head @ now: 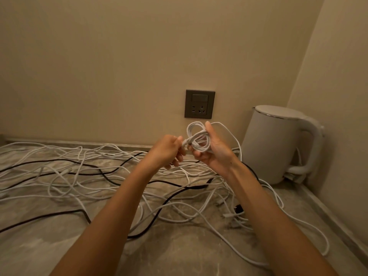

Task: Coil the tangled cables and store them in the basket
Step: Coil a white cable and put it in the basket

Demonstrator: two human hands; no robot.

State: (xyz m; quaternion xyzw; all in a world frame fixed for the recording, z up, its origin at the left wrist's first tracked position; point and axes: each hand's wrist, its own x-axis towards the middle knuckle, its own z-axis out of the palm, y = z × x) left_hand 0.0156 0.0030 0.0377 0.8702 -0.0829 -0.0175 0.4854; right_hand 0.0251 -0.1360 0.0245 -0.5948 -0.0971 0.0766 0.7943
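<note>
A small coil of white cable (196,136) is held up above the counter. My right hand (212,148) grips the coil, thumb up along its right side. My left hand (169,150) pinches the cable's strand where it wraps across the coil's left side. A loose loop of the same white cable (229,132) trails from the coil down to the right. Below, a tangle of several white cables (65,176) and black cables (111,172) sprawls over the marbled counter (179,251). No basket is in view.
A white electric kettle (278,144) stands in the right corner against the wall. A dark wall socket (199,103) sits just behind the hands. Cable plugs (237,210) lie at the right. The counter meets walls at the back and right.
</note>
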